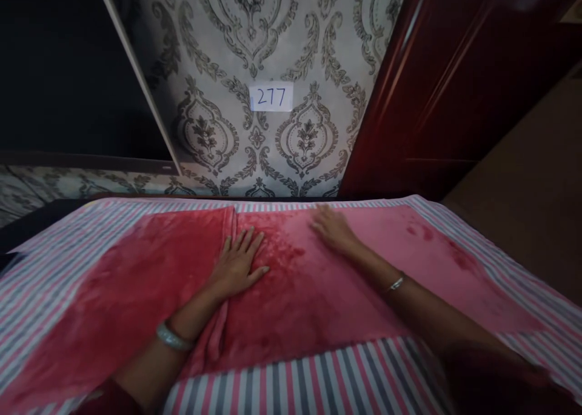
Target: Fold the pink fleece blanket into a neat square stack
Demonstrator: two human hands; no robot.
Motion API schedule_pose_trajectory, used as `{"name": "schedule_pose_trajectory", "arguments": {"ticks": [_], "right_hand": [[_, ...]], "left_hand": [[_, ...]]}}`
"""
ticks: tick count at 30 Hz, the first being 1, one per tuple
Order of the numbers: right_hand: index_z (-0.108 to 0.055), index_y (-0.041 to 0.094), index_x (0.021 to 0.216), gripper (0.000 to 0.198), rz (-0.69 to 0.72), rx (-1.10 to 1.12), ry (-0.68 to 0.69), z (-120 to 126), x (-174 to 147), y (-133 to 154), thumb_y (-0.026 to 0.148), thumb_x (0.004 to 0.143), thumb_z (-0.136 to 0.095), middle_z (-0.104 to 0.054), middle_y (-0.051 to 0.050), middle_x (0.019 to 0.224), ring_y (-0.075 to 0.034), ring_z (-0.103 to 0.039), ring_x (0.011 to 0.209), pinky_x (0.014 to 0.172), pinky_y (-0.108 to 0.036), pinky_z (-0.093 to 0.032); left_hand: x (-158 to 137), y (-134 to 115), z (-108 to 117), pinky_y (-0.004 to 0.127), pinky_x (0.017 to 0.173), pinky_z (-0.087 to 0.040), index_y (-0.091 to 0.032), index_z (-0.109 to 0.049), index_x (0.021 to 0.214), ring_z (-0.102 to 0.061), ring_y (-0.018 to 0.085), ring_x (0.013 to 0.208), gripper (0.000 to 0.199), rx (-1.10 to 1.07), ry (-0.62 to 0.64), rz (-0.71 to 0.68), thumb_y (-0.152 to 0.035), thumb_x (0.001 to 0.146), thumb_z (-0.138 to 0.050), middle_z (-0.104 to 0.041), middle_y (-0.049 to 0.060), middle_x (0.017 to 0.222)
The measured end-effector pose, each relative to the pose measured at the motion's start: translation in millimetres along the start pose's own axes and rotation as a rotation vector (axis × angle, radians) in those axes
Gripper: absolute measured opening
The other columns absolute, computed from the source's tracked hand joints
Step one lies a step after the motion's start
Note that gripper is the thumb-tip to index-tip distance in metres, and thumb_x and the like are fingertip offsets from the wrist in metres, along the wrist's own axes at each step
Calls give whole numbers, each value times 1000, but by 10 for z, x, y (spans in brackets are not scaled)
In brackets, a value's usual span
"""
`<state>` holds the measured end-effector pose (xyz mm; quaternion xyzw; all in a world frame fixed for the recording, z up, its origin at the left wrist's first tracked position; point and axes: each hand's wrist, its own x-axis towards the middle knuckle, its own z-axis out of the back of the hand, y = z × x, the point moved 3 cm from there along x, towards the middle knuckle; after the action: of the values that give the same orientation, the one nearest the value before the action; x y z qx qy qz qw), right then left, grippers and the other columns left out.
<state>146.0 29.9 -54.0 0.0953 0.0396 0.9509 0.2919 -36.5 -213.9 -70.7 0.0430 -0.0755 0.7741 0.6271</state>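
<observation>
Dark maroon sleeves [495,372] sit nearest you along the lower edge of the view, and your forearms reach from them over a red and pink plush cloth [364,294], spread on top of a pink, grey and white striped cloth [277,385]. Your left hand [236,266] rests palm down on the plush, fingers spread, beside the raised red fold [217,336] that runs from the far edge to the near one. Your right hand [334,227] is blurred near the far edge, its fingers apparently stretched out and holding nothing; you cannot tell whether it touches the pile. Expect the plush to be soft, limp, light for its spread and hardly fragile; a flat palm probably drags it into ruffles. For a hold, the fold or the free edges should pinch best, since the middle lies flat.
</observation>
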Motion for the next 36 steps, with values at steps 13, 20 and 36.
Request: {"name": "schedule_pose_trajectory", "arguments": {"ticks": [13,20,36], "right_hand": [[-31,27,160,58,-209,18,173,-126,224,348,47,106,-29,-20,-11,169,-32,-17,156,119,-66,-17],[-28,27,162,62,-201,15,67,27,-504,516,50,104,-32,-19,-12,170,-34,-16,156,120,-64,-18],[-34,22,159,61,-558,-146,-50,180,-1673,-326,49,104,-30,-26,-17,167,-38,-19,154,115,-67,-25]], "left_hand": [[13,-27,-1,60,123,-17,-11,-35,157,-27,37,153,77,41,48,22,-58,97,-44,-33,21,163],[48,-66,40,60,123,-16,-9,-34,157,-25,37,153,79,30,76,24,-60,97,-41,-33,22,163],[84,-53,117,59,122,-19,-12,-36,156,-27,36,153,74,30,60,22,-57,98,-42,-34,22,163]]}}
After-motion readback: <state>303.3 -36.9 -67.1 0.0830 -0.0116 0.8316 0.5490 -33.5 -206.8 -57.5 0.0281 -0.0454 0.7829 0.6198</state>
